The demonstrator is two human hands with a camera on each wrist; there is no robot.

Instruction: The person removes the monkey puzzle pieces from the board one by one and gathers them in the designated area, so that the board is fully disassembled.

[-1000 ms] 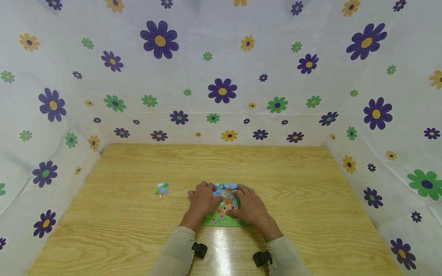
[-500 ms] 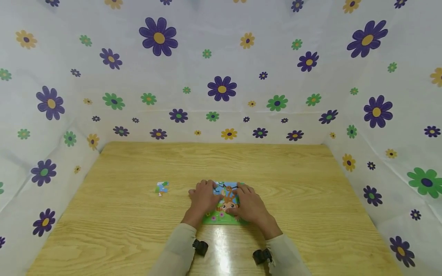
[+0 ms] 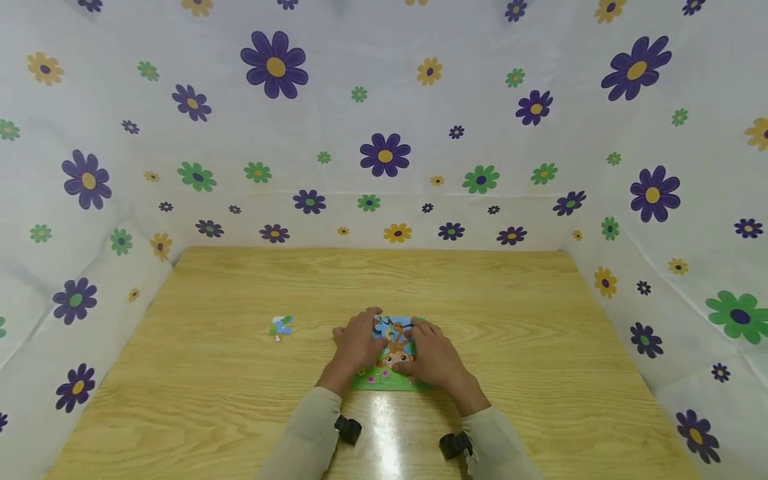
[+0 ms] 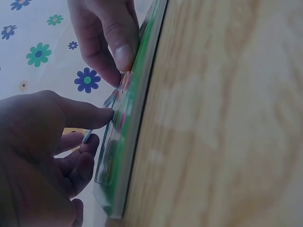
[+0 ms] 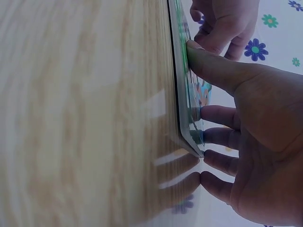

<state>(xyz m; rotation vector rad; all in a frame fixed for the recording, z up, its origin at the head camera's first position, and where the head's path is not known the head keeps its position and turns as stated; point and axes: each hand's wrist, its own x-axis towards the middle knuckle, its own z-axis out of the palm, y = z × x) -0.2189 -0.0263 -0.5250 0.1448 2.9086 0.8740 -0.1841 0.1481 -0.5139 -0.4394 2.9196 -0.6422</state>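
Note:
A jigsaw puzzle with a monkey picture and a green border lies on the table, partly covered by both hands. My left hand is over its left side. In the left wrist view, a thin puzzle piece stands tilted between the thumb and curled fingers of that hand, its face mostly hidden. My right hand rests on the puzzle's right side. In the right wrist view, its thumb touches the picture and its extended fingers lie along the far right edge and corner of the board.
A loose bluish cluster of puzzle pieces lies to the left on the wooden table. A white flower-print cloth encloses the table at the back and both sides. Black wrist cameras sit on both sleeves.
The left hand's fingers have drawn in slightly to the right, with the index finger reaching a little further over the puzzle's upper left. My right hand stays in place.

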